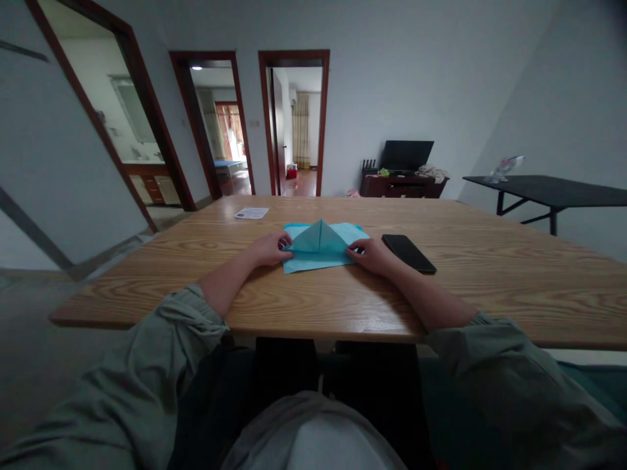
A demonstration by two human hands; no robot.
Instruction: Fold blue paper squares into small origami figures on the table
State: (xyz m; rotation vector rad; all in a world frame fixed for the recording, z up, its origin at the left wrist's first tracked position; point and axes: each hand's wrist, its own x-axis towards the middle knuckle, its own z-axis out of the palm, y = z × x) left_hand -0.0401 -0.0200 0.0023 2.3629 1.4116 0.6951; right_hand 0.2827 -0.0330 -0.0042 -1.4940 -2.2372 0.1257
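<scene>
On the wooden table (514, 281), our left hand (267, 249) and right hand (371, 256) stayed apart, gripping opposite edges of folded blue paper (321, 245). A black phone (409, 253) lay just beside the right hand.

**Cool blue on warm stripes**

At twelve o'clock, a pale turquoise folded paper sheet (318, 247) lies on a honey-brown wooden table (490, 287) streaked with darker wavy grain. A glossy black rectangular phone (409, 253) lies at one o'clock, and a grey-green cloth sleeve (122, 385) at eight.
</scene>
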